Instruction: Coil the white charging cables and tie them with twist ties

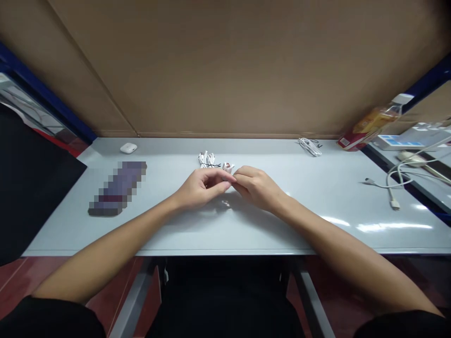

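My left hand [202,187] and my right hand [257,188] meet at the middle of the grey table [225,225], fingertips pinched together over a small white item with a red mark [228,166]. Most of that item is hidden by my fingers. Just behind my hands lies a bundle of white cables [207,159].
A white earbud case [128,148] and a blurred dark flat object [118,188] lie at the left. Another coiled white cable [310,145] sits at the back right. A bottle [373,123] and loose charger cables [391,185] are at the far right. Cardboard walls the back.
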Action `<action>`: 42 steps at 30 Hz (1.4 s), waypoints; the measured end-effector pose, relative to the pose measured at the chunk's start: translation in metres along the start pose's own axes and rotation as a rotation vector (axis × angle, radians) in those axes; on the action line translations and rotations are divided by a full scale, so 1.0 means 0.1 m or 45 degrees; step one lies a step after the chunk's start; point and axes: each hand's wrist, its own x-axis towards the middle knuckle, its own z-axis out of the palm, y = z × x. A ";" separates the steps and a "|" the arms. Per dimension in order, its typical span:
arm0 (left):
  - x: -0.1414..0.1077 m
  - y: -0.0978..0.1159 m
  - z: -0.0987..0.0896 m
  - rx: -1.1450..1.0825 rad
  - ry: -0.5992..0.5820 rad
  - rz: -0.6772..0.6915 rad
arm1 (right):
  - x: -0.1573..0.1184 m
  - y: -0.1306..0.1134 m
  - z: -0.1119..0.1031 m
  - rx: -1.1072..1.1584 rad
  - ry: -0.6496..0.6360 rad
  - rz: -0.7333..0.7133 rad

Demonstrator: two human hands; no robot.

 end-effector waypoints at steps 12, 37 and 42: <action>0.12 -0.21 0.02 0.329 -0.030 0.010 | 0.03 0.07 -0.11 0.272 -0.229 -0.046; 0.15 -0.48 -0.23 1.047 0.107 0.133 | 0.00 0.08 -0.28 -0.008 -0.319 0.434; 0.11 -0.42 -0.18 1.032 0.074 0.191 | 0.03 -0.01 -0.13 0.185 -0.262 0.444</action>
